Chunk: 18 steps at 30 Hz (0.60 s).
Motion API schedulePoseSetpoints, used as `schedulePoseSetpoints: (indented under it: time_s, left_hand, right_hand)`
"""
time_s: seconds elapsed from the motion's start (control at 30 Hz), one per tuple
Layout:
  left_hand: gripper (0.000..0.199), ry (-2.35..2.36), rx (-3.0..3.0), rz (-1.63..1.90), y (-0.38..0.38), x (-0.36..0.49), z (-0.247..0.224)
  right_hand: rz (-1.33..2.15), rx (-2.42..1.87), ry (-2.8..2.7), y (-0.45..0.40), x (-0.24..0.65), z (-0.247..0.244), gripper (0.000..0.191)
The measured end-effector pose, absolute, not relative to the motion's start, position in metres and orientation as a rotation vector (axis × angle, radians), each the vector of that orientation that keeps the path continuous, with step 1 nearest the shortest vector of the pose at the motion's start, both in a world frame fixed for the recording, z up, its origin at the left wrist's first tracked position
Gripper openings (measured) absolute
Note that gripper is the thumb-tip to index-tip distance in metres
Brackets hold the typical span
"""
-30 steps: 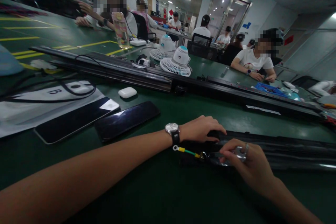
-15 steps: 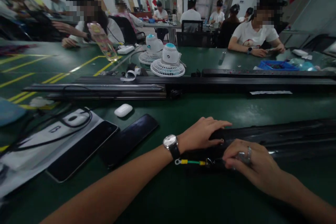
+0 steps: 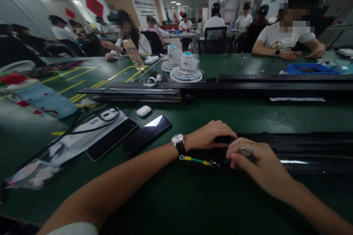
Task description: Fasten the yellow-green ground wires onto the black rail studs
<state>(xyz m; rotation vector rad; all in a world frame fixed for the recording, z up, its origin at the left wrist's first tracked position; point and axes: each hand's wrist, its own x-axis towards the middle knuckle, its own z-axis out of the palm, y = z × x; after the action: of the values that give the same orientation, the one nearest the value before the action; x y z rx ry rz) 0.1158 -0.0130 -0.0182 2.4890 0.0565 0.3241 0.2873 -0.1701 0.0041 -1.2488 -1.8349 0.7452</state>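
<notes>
A long black bar (image 3: 300, 151) with a glossy surface lies on the green table in front of me. My left hand (image 3: 211, 134), a watch on its wrist, curls its fingers over the bar's left end; the fingertips are partly hidden behind the other hand. Close beside it, my right hand (image 3: 255, 158), wearing a ring, has thumb and fingers pinched together low over the bar. What they pinch is dark and I cannot make it out. A short green wire (image 3: 197, 160) with yellow sleeves and a ring terminal sticks out leftward, near the watch.
Two phones (image 3: 149, 134) (image 3: 112, 139) and a white earbud case (image 3: 143, 111) lie to the left. Further back are black bars (image 3: 248, 90), metal strips (image 3: 135, 97), white fans (image 3: 186, 71), a bottle (image 3: 134, 55) and a blue tray (image 3: 311, 69). Several people sit beyond.
The view has turned left and up. My left fingers, stretched out before, are now bent over the bar. My right hand has moved closer to the left one, overlapping its fingertips.
</notes>
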Motion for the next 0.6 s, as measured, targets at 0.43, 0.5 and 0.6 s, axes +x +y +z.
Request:
schedulePoseSetpoints:
  time_s: [0.43, 0.5, 0.6]
  left_hand:
    - [0.041, 0.066, 2.456, 0.222, -0.021, 0.121, -0.044]
    - [0.043, 0.075, 2.42, 0.227, -0.017, 0.123, -0.052]
    - [0.037, -0.023, 2.457, 0.239, -0.011, 0.129, -0.063]
  right_hand:
    - [0.271, -1.54, -1.874, -0.179, 0.326, -0.054, 0.037]
    - [0.278, -1.581, -1.862, -0.177, 0.319, -0.055, 0.037]
    - [0.213, -1.564, -1.75, -0.177, 0.3, -0.042, 0.039]
